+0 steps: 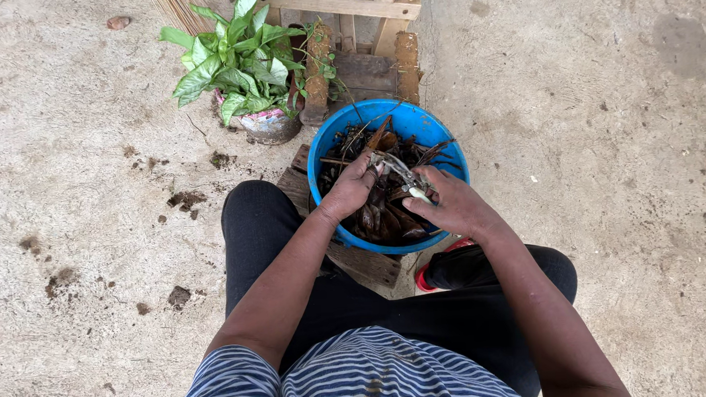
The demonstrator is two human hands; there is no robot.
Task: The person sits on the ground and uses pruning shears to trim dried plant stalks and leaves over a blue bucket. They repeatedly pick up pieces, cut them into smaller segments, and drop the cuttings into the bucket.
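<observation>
Bucket [413,123] of brown dead leaves [386,221]

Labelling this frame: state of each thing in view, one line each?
blue tub: upright, filled with dark dry leaves and roots
pale stem: held over the tub by both hands
left hand: gripping the stem's upper end
right hand: gripping its lower end
potted plant: upright, green, beside the tub

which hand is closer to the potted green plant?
Left. The left hand is over the near-left part of the blue bucket, on the side where the potted green plant stands. The right hand is over the bucket's right side, farther from it.
</observation>
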